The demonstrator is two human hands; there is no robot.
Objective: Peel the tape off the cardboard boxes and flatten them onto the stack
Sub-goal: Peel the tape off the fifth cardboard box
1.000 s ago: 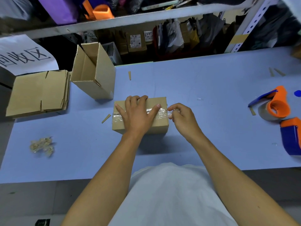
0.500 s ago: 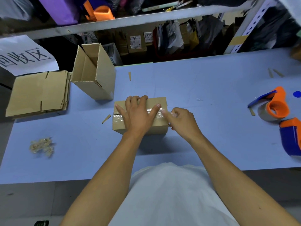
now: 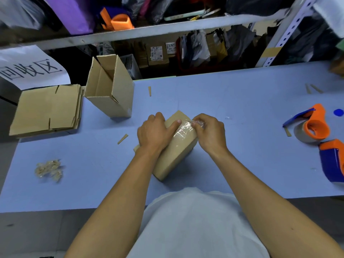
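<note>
A small closed cardboard box (image 3: 173, 157) lies turned at an angle in the middle of the blue table (image 3: 242, 108). Clear tape (image 3: 183, 130) runs over its top. My left hand (image 3: 155, 132) lies over the box's left side and holds it down, thumb stretched toward the tape. My right hand (image 3: 209, 132) pinches the loose, crumpled end of the tape at the box's far right corner. An opened empty box (image 3: 111, 90) stands at the back left. Beside it lies the stack of flattened boxes (image 3: 46, 108).
A wad of peeled tape (image 3: 48, 170) lies at the front left. Two orange and blue tape dispensers (image 3: 312, 127) (image 3: 333, 161) sit at the right edge. Small cardboard slivers (image 3: 122, 139) are scattered about. Shelves full of goods stand behind the table.
The box has been swung round from square-on to a diagonal. My right hand has gone from picking at the tape's end on the box's side to pinching a lifted end at the far corner.
</note>
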